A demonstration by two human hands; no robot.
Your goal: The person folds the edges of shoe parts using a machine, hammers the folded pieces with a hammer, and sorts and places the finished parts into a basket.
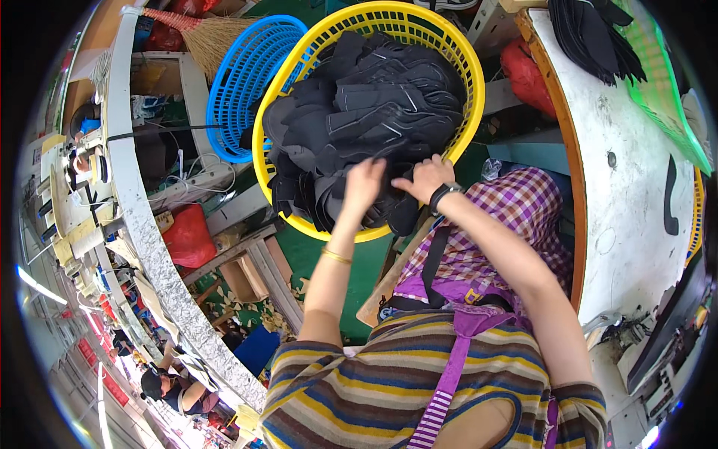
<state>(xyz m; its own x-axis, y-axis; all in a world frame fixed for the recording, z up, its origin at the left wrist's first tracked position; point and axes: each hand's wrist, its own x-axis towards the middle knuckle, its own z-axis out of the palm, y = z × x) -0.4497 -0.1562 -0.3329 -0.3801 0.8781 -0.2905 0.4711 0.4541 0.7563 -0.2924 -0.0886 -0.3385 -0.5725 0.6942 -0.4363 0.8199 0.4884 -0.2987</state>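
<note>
A yellow plastic basket (470, 112) is heaped with black and dark grey cut fabric pieces (389, 105), some with pale edge lines. Over the near side of the pile is my left hand (364, 185), smeared by motion; whether its fingers grip a piece is unclear. My right hand (429, 178) lies at the basket's near right side against the pile, thumb stretched toward the left hand and apart from the fingers. Its fingertips reach close to the rim, and no piece shows clearly held in it.
A blue basket (224, 97) stands behind on the left, near a straw broom (213, 45). To the right is a white-topped table (621, 179) with black pieces (594, 37) and a green basket (662, 90). A red bag (188, 236) and a wooden frame (258, 273) are at left.
</note>
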